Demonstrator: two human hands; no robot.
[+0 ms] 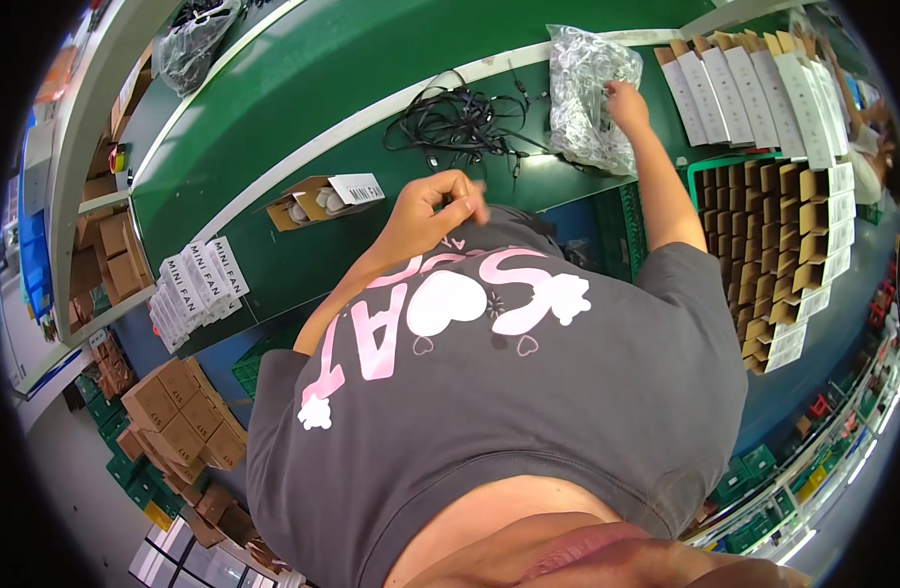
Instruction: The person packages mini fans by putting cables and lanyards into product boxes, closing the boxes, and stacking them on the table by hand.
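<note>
hands worked apart. my right hand [626, 103] gripped the clear plastic bag [589, 93] of parts, apparently to pull some out. my left hand [442, 208] hung half curled near the black cables [460, 122]; i could not tell whether it held anything.

Crinkled glossy clear plastic bag [589, 93], matt green belt [303, 78], brown cardboard boxes [763, 255], glossy black cables [460, 122]

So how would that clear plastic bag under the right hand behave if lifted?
The clear plastic bag looks crinkled and thin, so it would probably sag and shift. The right hand rests on it. Its lumpy contents probably slide about; weight is hard to judge.
</note>
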